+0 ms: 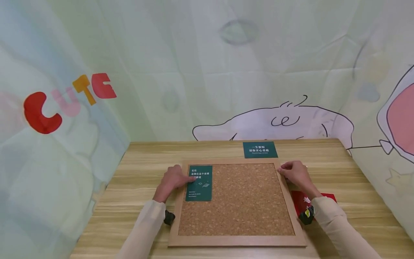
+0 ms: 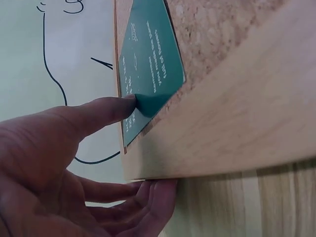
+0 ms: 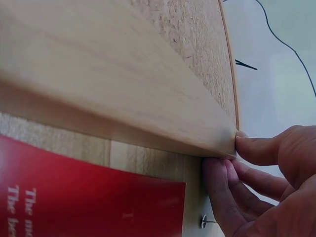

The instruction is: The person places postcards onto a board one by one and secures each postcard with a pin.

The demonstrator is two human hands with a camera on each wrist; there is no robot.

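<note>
A wood-framed cork board (image 1: pixel 245 212) lies on the table, with a green card (image 1: pixel 203 194) printed in white at its upper left. My left hand (image 1: pixel 174 178) grips the left side of the frame. Its thumb presses on the card, while the fingers (image 2: pixel 160 197) curl against the frame's outer edge. On the opposite side, my right hand (image 1: pixel 295 174) pinches the frame near its upper right corner, thumb on top and fingertips at the outer edge. Bare cork shows over the rest of the board.
Another green card (image 1: pixel 260 154) lies behind the board's top edge. A red card (image 1: pixel 295 201) is partly hidden under my right forearm. Close to my right fingers stands a thumbtack (image 3: pixel 204 221) on the wood-grain table (image 1: pixel 129 201). A printed curtain (image 1: pixel 161 90) hangs behind.
</note>
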